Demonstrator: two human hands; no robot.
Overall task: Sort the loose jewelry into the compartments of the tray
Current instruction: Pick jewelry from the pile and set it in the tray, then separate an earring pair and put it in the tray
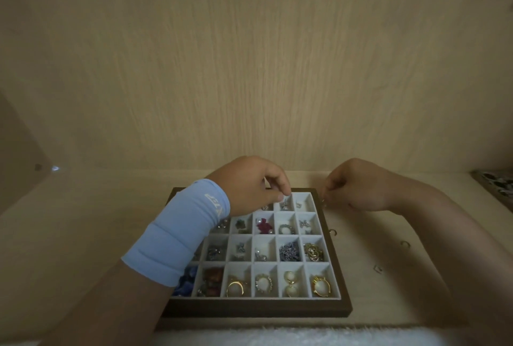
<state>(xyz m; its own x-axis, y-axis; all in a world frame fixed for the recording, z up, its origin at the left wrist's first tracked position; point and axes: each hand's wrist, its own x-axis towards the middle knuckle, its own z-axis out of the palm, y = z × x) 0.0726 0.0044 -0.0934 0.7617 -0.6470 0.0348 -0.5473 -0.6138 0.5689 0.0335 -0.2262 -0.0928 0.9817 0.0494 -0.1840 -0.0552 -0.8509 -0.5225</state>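
Pinching silver earring (284, 204) in my left hand (251, 183); best released low, tray (258, 310) far row. Right hand (354, 186) pinches small piece (323, 203).

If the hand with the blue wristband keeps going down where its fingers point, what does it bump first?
Probably the small silver piece in the white-lined wooden tray, far row, second compartment from the right. The left hand points its fingers down just above it; the gap is hard to judge.

Pale blue stretch wristband (180, 234) sits behind the left hand (249, 184), ridged in folds, white lettering (214, 202) near its edge.
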